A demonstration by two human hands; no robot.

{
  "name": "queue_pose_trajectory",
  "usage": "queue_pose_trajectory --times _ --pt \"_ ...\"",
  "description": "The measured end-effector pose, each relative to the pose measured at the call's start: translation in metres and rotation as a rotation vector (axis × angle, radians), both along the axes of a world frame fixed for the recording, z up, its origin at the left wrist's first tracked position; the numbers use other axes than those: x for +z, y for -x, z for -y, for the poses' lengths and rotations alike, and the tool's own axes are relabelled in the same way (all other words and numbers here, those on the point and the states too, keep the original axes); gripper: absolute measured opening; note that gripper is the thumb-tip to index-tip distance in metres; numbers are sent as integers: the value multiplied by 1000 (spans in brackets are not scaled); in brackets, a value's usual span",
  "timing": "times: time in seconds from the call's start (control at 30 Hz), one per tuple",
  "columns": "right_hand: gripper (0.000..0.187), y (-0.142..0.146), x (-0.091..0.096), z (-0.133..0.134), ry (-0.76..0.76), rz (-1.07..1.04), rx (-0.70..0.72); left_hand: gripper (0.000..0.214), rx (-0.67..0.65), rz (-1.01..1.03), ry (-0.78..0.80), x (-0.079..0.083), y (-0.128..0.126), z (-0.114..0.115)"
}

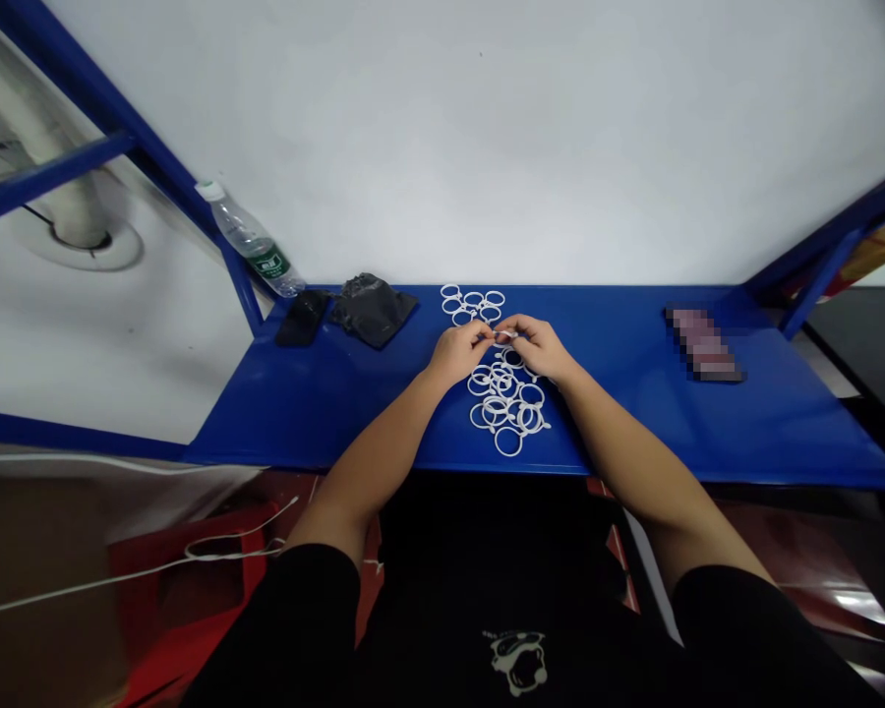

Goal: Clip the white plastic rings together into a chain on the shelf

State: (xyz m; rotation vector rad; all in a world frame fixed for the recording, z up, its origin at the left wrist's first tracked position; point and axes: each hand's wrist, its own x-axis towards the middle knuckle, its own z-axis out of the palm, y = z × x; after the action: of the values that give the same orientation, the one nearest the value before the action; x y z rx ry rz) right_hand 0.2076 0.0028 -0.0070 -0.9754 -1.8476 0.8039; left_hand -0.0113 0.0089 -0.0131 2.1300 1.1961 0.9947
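Both hands meet above the blue table, fingertips close together. A white ring (505, 333) with a small tab is pinched between them, seen nearly edge-on. My left hand (458, 351) is closed, thumb against fingers at the ring's left side. Opposite it, my right hand (537, 346) is closed on the ring's right side. Nearer to me lies a loose heap of white rings (508, 442), several overlapping, some with small tabs. Beyond my hands sits a smaller group of white rings (451, 292), laid mostly side by side. My fingers partly cover rings between the two groups.
On the blue table (619, 423) lie a black phone (303, 318) and a dark pouch (374, 310) to the left. A plastic bottle (255, 246) leans at the back left. A blurred-out flat object (704, 344) rests at the right. Blue frame bars (826, 285) border the sides.
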Motion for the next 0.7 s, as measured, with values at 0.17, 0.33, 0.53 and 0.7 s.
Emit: queue_pose_trajectory --times 0.17,0.33,0.53,0.7 --pt "30 1 3 3 -37 32 33 11 -3 -23 6 1 2 0" --pt "29 3 6 5 -44 49 31 12 1 -39 24 0 3 -1" --pt "33 6 7 9 -78 98 56 14 36 -75 4 -1 2 -2" --pt "18 8 8 11 -103 89 23 16 32 -81 -11 -2 2 -3"
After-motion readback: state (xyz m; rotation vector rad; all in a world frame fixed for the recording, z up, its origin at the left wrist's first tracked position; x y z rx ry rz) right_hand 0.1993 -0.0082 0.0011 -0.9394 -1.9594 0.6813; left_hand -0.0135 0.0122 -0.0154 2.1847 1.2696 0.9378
